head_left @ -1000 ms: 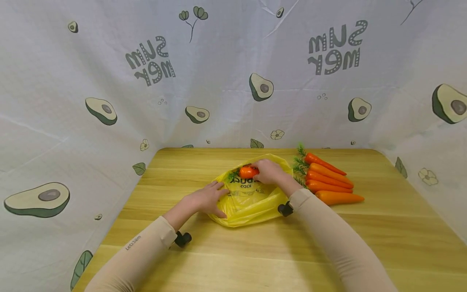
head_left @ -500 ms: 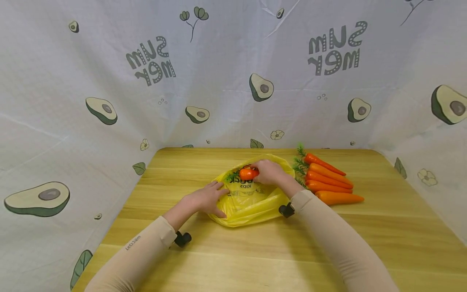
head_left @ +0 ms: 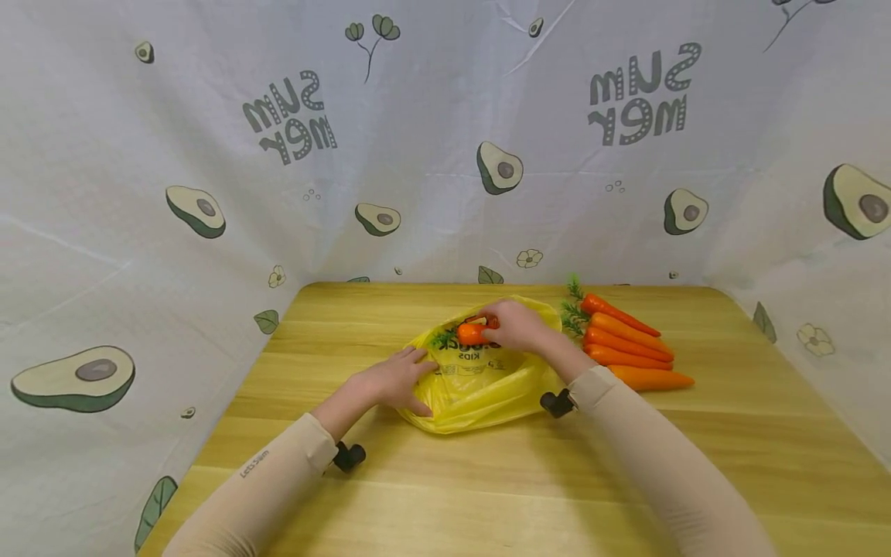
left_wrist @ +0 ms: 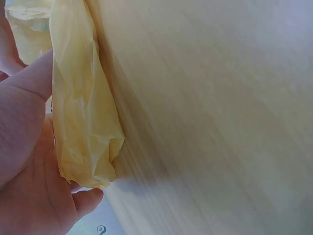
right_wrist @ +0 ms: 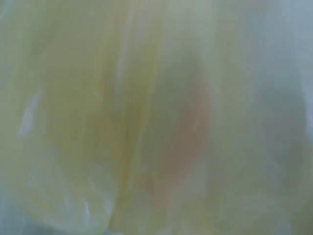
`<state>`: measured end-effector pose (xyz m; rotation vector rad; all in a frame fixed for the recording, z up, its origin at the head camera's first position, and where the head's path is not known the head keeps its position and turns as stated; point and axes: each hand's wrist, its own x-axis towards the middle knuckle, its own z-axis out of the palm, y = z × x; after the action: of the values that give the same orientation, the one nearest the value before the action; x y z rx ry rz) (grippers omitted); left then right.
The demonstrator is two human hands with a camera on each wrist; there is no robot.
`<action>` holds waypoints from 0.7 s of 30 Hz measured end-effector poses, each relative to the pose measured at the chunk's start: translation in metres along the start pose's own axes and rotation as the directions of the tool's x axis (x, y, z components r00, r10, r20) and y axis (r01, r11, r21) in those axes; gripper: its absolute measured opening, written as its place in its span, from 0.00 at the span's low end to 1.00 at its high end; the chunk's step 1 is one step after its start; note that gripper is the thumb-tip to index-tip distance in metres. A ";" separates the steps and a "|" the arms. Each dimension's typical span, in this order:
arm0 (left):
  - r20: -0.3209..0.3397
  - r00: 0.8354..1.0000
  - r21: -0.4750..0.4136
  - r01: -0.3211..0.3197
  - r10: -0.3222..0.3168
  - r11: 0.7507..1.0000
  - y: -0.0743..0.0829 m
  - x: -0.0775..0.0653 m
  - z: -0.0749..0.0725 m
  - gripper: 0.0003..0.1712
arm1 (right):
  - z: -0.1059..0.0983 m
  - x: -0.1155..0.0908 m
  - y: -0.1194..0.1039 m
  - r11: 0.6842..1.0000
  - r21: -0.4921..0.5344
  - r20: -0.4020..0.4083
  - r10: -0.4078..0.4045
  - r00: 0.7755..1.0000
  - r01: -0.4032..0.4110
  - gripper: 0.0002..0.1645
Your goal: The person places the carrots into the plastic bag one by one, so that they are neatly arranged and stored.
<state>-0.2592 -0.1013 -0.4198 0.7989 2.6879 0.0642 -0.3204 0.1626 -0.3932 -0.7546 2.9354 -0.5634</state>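
A yellow plastic bag (head_left: 487,406) lies on the table with its mouth open, dark print on its inner side. My left hand (head_left: 395,379) has its fingers spread at the bag's left edge; in the left wrist view the yellow film (left_wrist: 83,107) drapes over them. Inside the mouth, my right hand (head_left: 517,326) holds an orange-red carrot (head_left: 473,334) with a green leafy top (head_left: 443,338) pointing left. My right fingertips are partly hidden in the head view. Blurred yellow film (right_wrist: 132,122) fills the right wrist view.
Several orange carrots (head_left: 629,336) lie fanned out on the wooden table (head_left: 445,495), right of the bag, some with green tops (head_left: 574,313) toward it. A white curtain (head_left: 431,178) with avocado prints hangs behind the table and at both sides.
My right forearm has shifted slightly to the right, with the hand still on the carrot in the bag. The left hand stays in place at the bag's edge.
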 end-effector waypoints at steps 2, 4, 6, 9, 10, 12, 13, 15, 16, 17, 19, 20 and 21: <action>0.000 1.000 -0.005 0.000 0.000 1.000 0.001 0.000 0.000 0.55 | -0.007 -0.006 0.000 0.998 0.064 0.002 -0.003 1.000 0.003 0.25; 0.001 1.000 -0.004 0.002 -0.002 1.000 0.001 0.000 -0.001 0.55 | -0.014 -0.012 0.000 0.992 0.123 0.006 0.002 1.000 -0.003 0.25; 0.000 1.000 -0.008 0.002 -0.002 1.000 0.002 0.000 0.000 0.55 | -0.021 -0.018 0.001 0.986 0.167 0.004 0.003 1.000 -0.004 0.25; -0.001 1.000 -0.006 0.002 -0.002 1.000 0.001 0.000 -0.001 0.55 | -0.029 -0.026 0.003 0.980 0.198 -0.024 -0.007 1.000 0.011 0.25; 0.000 1.000 -0.007 0.000 0.000 1.000 0.001 0.000 -0.001 0.55 | -0.031 -0.029 0.004 0.979 0.205 -0.034 -0.008 0.999 0.014 0.25; -0.001 1.000 -0.011 0.001 -0.001 1.000 0.002 -0.001 -0.001 0.55 | -0.034 -0.034 0.008 0.977 0.211 -0.057 -0.010 0.998 0.022 0.25; -0.001 1.000 -0.012 0.002 -0.002 1.000 0.002 -0.001 -0.001 0.55 | -0.036 -0.037 0.009 0.976 0.215 -0.068 -0.006 0.998 0.021 0.25; 0.000 1.000 -0.014 0.006 -0.006 1.000 0.002 -0.001 -0.001 0.55 | -0.041 -0.044 0.011 0.973 0.232 -0.083 0.005 0.997 0.014 0.24; 0.001 1.000 -0.015 0.008 -0.008 1.000 0.002 -0.001 -0.001 0.55 | -0.044 -0.048 0.013 0.971 0.239 -0.089 0.009 0.996 0.012 0.24; 0.002 1.000 -0.016 0.011 -0.011 1.000 0.002 -0.001 -0.001 0.55 | -0.046 -0.051 0.014 0.970 0.244 -0.095 0.015 0.995 0.009 0.23; 0.006 1.000 -0.020 0.013 -0.013 1.000 0.002 -0.001 -0.001 0.55 | -0.050 -0.058 0.017 0.970 0.245 -0.104 0.025 0.994 0.001 0.23; 0.006 1.000 -0.023 0.012 -0.012 1.000 0.002 -0.001 -0.002 0.55 | -0.052 -0.062 0.019 0.969 0.246 -0.109 0.027 0.994 0.001 0.23; 0.006 1.000 -0.026 0.011 -0.011 1.000 0.002 -0.001 -0.002 0.55 | -0.054 -0.065 0.021 0.971 0.241 -0.113 0.029 0.993 -0.001 0.22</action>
<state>-0.2575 -0.1002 -0.4174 0.7750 2.6800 0.0935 -0.2805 0.2287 -0.3529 -0.6927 2.8957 -0.9717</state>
